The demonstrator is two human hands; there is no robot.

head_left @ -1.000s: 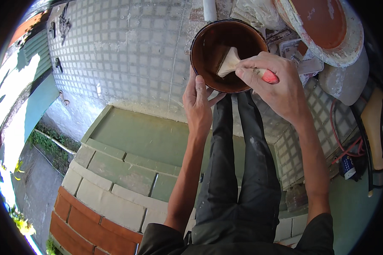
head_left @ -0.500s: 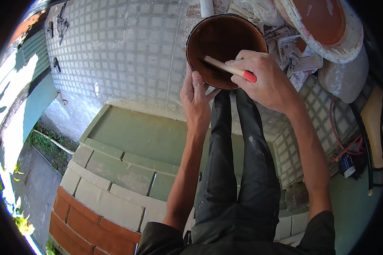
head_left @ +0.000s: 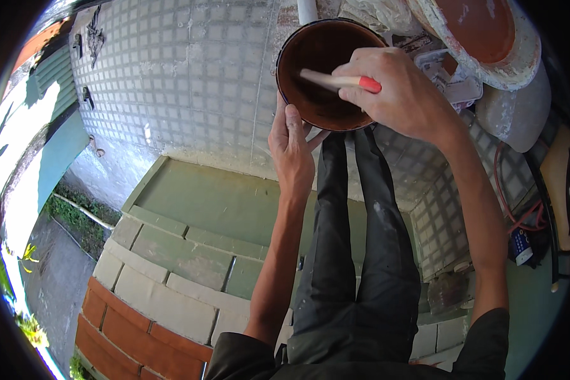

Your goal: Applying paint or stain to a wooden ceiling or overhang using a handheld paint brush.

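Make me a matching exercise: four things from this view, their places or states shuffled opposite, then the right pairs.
Things:
1. pale-handled, red-tipped paintbrush
2. round, dark-rimmed, brown-lined bucket
3. white-splattered round container
4. orange-red rectangular blocks

Places or states:
A. at lower left
B. touched by the left hand
C. held in the right hand
D. at upper right

Pairs: 1-C, 2-B, 3-D, 4-A

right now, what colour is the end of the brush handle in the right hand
The handle end is red; it shows best in the head view.
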